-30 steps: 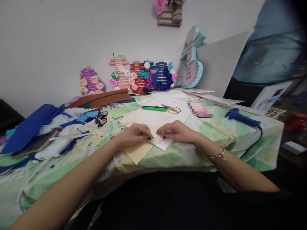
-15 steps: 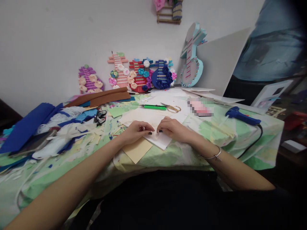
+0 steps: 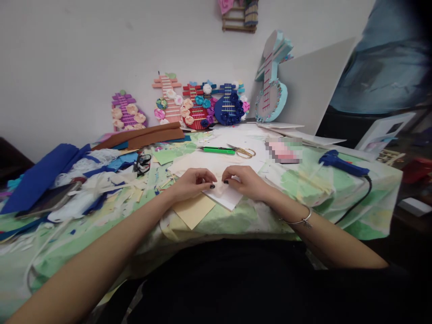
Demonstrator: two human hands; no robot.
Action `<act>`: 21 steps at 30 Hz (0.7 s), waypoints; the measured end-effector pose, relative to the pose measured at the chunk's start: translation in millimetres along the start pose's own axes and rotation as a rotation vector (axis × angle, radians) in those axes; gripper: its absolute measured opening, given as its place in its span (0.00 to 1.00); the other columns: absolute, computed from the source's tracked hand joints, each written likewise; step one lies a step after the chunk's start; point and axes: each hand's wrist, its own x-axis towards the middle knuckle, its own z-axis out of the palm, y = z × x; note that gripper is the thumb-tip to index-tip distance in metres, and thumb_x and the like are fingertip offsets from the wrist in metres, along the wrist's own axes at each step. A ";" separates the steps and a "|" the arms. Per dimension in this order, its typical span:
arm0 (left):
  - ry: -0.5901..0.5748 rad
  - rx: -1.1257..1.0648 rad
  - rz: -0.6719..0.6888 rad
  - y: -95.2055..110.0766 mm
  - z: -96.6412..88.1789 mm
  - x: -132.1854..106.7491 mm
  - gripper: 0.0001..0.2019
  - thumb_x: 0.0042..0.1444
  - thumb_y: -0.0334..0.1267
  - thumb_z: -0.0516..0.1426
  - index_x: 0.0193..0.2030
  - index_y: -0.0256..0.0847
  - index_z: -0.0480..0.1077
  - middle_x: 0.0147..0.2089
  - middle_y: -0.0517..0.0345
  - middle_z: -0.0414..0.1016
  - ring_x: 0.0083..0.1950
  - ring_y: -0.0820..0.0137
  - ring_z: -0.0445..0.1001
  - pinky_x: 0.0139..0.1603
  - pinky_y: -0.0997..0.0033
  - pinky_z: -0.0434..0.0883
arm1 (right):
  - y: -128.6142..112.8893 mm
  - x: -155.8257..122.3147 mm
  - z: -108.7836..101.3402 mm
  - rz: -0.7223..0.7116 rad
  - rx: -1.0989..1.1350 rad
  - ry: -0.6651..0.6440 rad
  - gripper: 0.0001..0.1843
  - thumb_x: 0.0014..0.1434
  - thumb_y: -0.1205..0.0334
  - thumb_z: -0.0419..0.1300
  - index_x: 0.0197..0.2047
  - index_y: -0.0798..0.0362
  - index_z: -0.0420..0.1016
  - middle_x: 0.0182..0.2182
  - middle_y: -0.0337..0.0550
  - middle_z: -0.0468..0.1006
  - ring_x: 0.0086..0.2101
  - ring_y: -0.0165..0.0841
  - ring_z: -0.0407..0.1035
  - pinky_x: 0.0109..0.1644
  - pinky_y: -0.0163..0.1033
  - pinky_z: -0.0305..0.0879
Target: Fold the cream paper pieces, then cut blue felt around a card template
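My left hand (image 3: pixel 198 182) and my right hand (image 3: pixel 242 180) meet low over the table, fingertips pinched and close together. Between them they hold a small, thin, pale pinkish piece, apparently crepe paper (image 3: pixel 220 188); its exact shape is hard to make out. Just beneath lies a white rectangular card (image 3: pixel 227 200), partly covered by my fingers. A pale yellow sheet (image 3: pixel 193 211) sits to its left, under my left wrist. Beyond my hands, a green utility knife (image 3: pixel 218 150) and gold-handled scissors (image 3: pixel 245 153) lie on white paper.
A blue hot glue gun (image 3: pixel 344 164) with a black cord lies at the right, beyond a blurred pink object (image 3: pixel 284 150). Blue paper (image 3: pixel 42 173), a dark phone-like slab (image 3: pixel 50 201) and paper scraps crowd the left. Several flowered paper instruments (image 3: pixel 194 105) line the wall.
My fingers have shifted slightly on the pale piece, and my right fingers are bent a little more. The whole view has moved a touch; the tools stay in place.
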 end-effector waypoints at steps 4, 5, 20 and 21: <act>-0.012 0.026 0.006 -2.4 1.3 0.9 0.08 0.52 0.38 0.59 0.35 0.35 0.72 0.27 0.61 0.67 0.27 0.77 0.62 0.27 0.76 0.59 | -0.2 0.6 2.2 0.020 -0.015 -0.024 0.10 0.54 0.76 0.55 0.36 0.56 0.74 0.31 0.40 0.77 0.32 0.29 0.68 0.38 0.33 0.59; -0.015 0.035 0.007 -2.7 1.7 1.0 0.07 0.52 0.37 0.58 0.35 0.35 0.72 0.26 0.61 0.67 0.27 0.77 0.62 0.27 0.76 0.58 | -0.4 0.7 2.6 0.026 -0.023 -0.023 0.10 0.54 0.76 0.55 0.37 0.56 0.74 0.31 0.40 0.77 0.32 0.29 0.68 0.38 0.33 0.59; -0.031 0.095 -0.023 11.8 -2.2 -1.6 0.07 0.52 0.38 0.57 0.33 0.37 0.73 0.29 0.59 0.72 0.29 0.74 0.65 0.31 0.74 0.63 | -3.3 -2.4 -6.7 -0.080 0.064 -0.110 0.15 0.52 0.80 0.53 0.35 0.55 0.75 0.34 0.43 0.77 0.38 0.33 0.68 0.45 0.39 0.62; -0.022 0.085 -0.026 12.3 -2.6 -1.9 0.07 0.52 0.38 0.57 0.32 0.37 0.74 0.28 0.59 0.72 0.28 0.74 0.65 0.30 0.74 0.63 | -3.8 -3.3 -8.9 -0.076 0.130 -0.146 0.14 0.53 0.79 0.54 0.35 0.54 0.76 0.34 0.42 0.77 0.38 0.32 0.68 0.46 0.39 0.63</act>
